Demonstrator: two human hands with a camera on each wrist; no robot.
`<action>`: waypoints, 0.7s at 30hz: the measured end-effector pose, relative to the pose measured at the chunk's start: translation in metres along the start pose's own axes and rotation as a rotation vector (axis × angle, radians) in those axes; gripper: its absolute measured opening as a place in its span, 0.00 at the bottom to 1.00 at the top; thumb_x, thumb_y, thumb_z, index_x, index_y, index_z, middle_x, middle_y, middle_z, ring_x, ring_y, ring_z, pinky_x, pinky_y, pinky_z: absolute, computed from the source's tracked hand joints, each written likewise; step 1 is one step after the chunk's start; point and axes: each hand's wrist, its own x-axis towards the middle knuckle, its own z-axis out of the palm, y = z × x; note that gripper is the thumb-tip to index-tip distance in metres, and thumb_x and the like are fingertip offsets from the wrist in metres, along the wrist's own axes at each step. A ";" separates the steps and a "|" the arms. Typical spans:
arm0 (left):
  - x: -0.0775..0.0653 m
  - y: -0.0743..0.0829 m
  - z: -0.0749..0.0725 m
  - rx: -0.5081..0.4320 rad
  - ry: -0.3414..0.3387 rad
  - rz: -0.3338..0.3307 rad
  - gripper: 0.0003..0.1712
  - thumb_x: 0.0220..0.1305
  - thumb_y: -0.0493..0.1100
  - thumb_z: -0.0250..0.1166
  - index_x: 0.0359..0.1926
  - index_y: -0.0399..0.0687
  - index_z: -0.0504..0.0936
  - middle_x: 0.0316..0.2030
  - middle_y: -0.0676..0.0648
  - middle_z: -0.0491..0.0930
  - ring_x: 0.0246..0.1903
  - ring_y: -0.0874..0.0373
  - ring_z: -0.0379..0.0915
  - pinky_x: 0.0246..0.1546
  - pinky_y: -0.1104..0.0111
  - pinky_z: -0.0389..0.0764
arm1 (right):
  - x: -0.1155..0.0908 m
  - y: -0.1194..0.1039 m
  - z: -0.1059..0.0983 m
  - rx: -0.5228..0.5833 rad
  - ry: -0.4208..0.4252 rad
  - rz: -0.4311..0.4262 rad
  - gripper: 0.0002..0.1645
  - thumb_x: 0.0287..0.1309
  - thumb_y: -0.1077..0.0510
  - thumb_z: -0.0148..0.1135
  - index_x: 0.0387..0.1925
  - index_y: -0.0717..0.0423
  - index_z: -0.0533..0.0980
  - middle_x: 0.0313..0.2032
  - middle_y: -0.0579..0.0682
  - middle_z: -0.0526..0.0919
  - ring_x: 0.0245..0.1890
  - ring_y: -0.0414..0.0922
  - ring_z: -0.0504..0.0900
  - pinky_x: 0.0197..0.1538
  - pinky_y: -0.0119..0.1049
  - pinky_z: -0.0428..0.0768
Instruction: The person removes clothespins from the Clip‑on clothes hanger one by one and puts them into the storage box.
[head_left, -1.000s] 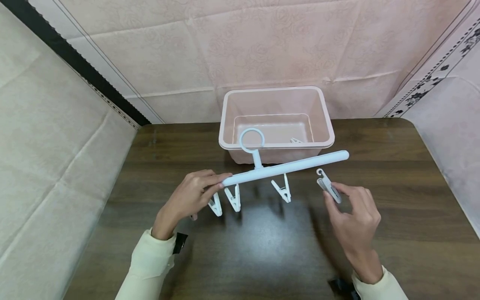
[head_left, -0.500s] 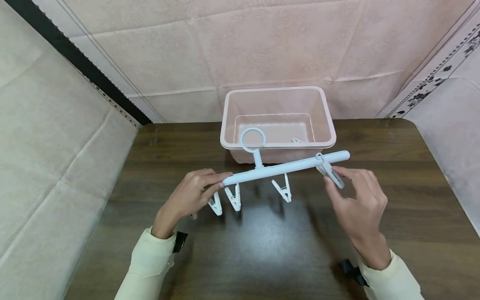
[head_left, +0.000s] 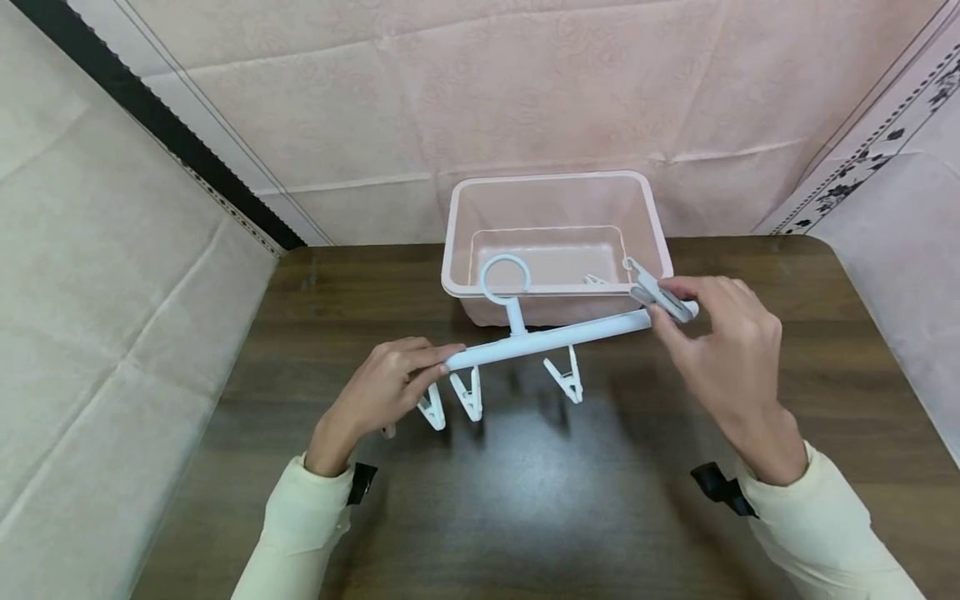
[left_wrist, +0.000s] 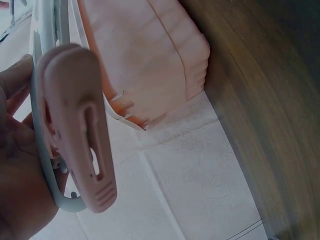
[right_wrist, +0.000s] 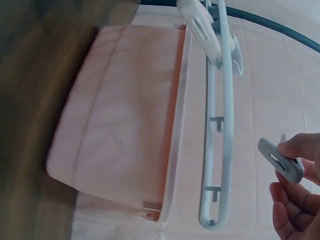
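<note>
"Where's the hanger?"

"The pale blue hanger (head_left: 570,336) is held up over the table (head_left: 525,525), slanting, its left end pinched by the left hand (head_left: 382,383)."

"And the right hand (head_left: 723,346)?"

"Pinching a grey clip (head_left: 663,297) by one end. The head view puts the clip across the hanger's right end, but the right wrist view shows a gap between them."

"What's around?"

"White clips (head_left: 468,396) hang from the bar, and the left wrist view has a pink clip (left_wrist: 82,115) covering part of the hanger. Just beyond is a pink bin (head_left: 555,200), a small white clip (head_left: 594,279) inside, cloth (head_left: 555,100) behind."

"Anything in the way?"

"The hanger's hook (head_left: 484,275) overlaps the bin's near rim from above; the grey clip hides its near right corner."
</note>
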 end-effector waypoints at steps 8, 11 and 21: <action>-0.002 0.000 0.002 0.006 -0.026 -0.017 0.19 0.65 0.34 0.68 0.57 0.44 0.85 0.33 0.51 0.82 0.24 0.64 0.68 0.23 0.71 0.73 | 0.022 0.015 0.005 -0.088 -0.163 -0.018 0.13 0.49 0.69 0.74 0.40 0.64 0.84 0.31 0.57 0.85 0.30 0.54 0.78 0.31 0.48 0.71; -0.003 0.000 0.002 0.014 -0.024 -0.017 0.19 0.65 0.34 0.68 0.57 0.44 0.85 0.33 0.51 0.82 0.24 0.64 0.68 0.24 0.70 0.73 | 0.028 0.017 0.009 -0.114 -0.230 -0.001 0.13 0.50 0.68 0.74 0.40 0.62 0.84 0.32 0.57 0.86 0.31 0.55 0.80 0.32 0.52 0.73; 0.001 -0.001 0.000 0.018 -0.015 -0.011 0.19 0.65 0.35 0.68 0.57 0.45 0.85 0.31 0.52 0.80 0.23 0.65 0.66 0.22 0.70 0.72 | 0.050 0.029 0.028 -0.155 -0.339 0.008 0.13 0.50 0.66 0.74 0.40 0.59 0.83 0.31 0.55 0.85 0.28 0.53 0.80 0.28 0.52 0.74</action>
